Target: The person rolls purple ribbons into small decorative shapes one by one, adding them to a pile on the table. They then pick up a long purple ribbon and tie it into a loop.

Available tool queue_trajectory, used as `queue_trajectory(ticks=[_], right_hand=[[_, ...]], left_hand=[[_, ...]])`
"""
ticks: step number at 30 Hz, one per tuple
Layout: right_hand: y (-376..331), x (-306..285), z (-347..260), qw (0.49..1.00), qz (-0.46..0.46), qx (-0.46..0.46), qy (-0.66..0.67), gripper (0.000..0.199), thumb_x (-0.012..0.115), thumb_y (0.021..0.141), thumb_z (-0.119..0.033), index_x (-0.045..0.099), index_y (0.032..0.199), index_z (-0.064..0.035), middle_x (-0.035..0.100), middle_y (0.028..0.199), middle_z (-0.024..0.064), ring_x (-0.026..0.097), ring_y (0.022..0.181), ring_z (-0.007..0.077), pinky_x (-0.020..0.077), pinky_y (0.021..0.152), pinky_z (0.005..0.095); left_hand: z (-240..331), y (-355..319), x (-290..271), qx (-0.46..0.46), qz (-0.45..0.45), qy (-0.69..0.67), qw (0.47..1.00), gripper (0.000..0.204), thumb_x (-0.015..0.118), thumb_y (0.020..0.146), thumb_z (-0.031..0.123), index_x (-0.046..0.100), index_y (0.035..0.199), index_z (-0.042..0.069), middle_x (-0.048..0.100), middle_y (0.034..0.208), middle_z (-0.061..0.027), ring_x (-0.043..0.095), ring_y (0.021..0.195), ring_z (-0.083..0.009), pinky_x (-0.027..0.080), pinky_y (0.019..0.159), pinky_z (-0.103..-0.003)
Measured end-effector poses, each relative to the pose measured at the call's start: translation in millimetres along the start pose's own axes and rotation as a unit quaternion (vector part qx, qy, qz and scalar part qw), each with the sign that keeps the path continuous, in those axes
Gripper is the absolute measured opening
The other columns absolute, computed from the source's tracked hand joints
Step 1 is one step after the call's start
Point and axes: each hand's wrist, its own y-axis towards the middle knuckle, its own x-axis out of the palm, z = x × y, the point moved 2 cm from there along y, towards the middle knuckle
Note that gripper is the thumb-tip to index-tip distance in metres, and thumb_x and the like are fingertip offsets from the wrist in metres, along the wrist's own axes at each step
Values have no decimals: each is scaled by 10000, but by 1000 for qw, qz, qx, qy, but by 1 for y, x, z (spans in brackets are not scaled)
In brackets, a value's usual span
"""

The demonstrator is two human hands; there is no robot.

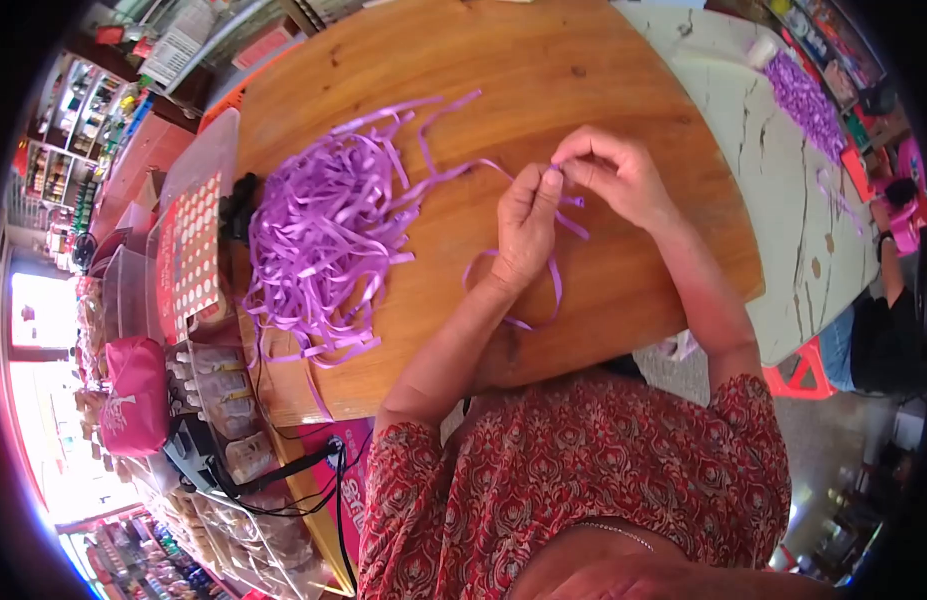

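Here at the wooden table (623,90), left hand (526,225) and right hand (623,180) meet, both pinching a purple ribbon (557,285), its tail looping near side; this piece looks mid-handling. Far more remains, a loose ribbon heap (323,220) at left! Fingertips hide the pinched spot; whether any strips are finished, I can't tell.

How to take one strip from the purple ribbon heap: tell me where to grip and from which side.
Pinch the loose ribbon end beyond the upper right of the purple ribbon heap, probably best from the right. It sticks out over the wooden table, away from the tangle, so a pinch there should catch one thin strip.
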Motion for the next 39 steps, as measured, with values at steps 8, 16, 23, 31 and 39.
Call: queue_trajectory(ticks=[8, 16, 23, 31, 39], right_hand=[[-12, -9, 4, 993, 52, 48, 98, 157, 589, 860, -3, 620, 1014, 6, 623, 949, 46, 590, 905, 116, 476, 805, 242], [-17, -3, -13, 993, 60, -93, -39, 171, 649, 800, 12, 631, 970, 1, 626, 924, 72, 604, 864, 147, 495, 752, 260], [-17, -7, -4, 982, 52, -134, -119, 75, 671, 797, -80, 643, 861, -53, 613, 818, 72, 607, 781, 218, 481, 684, 306], [-20, -6, -3, 987, 31, -145, -61, 72, 656, 788, -74, 619, 849, -60, 605, 801, 71, 598, 776, 252, 470, 660, 355], [-17, -3, 2, 987, 28, -138, -77, 81, 638, 802, -96, 612, 864, -51, 593, 795, 85, 579, 793, 271, 464, 670, 378]], left_hand=[[3, -6, 13, -60, 10, -105, 993, 252, 440, 985, 239, 571, 917, 35, 399, 626, 74, 310, 556, -10, 243, 492, -175], [-7, -8, 5, 5, -8, -5, 1000, 225, 446, 982, 224, 569, 992, 36, 549, 832, 3, 483, 694, -52, 508, 625, -253], [-1, -9, 11, -31, -32, -65, 997, 257, 432, 987, 234, 571, 1018, 19, 567, 822, -3, 532, 720, -78, 465, 644, -218], [-7, -13, 4, -72, 16, -52, 996, 265, 445, 983, 263, 588, 1014, 43, 536, 791, 51, 440, 678, -20, 326, 573, -162], [-6, -13, 1, -87, -1, -47, 995, 256, 444, 984, 268, 583, 934, 59, 494, 728, 64, 382, 621, -11, 285, 534, -167]])
